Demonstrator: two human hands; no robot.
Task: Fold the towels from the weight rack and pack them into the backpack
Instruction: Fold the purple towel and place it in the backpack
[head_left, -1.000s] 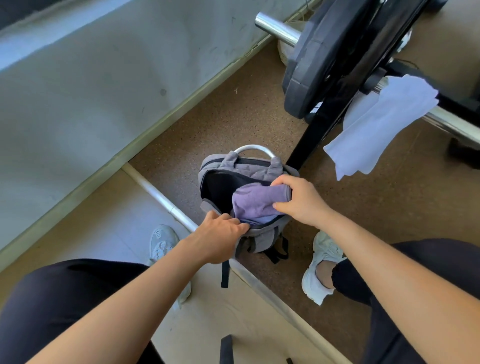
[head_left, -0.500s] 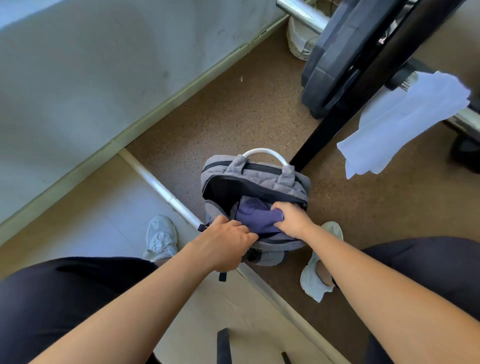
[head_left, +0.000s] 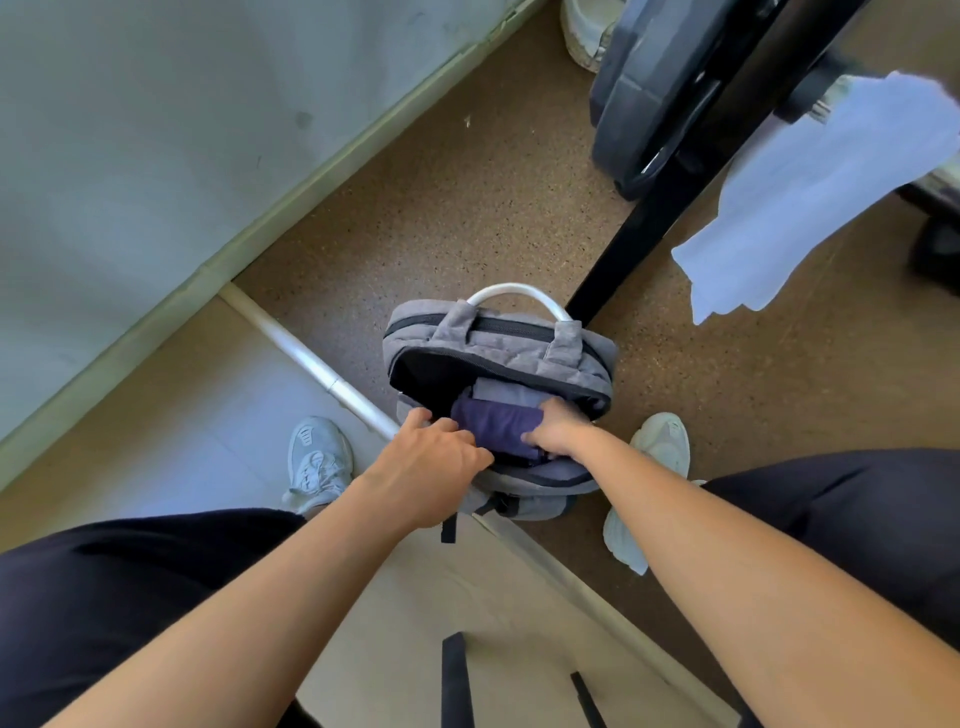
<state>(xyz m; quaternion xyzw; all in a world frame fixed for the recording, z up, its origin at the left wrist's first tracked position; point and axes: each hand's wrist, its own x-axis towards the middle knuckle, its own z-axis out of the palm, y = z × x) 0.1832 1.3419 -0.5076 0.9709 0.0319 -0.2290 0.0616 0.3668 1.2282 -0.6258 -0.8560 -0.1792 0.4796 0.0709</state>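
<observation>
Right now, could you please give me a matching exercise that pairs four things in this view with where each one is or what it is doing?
Things:
1. purple towel
2. white towel
3. backpack
4. left hand

Places or states:
A. hangs on the weight rack
B. stands unzipped on the floor
C. grips the near rim of the bag's opening
D. sits inside the open main compartment

Right pairs: 1-D, 2-A, 3-B, 4-C.
</observation>
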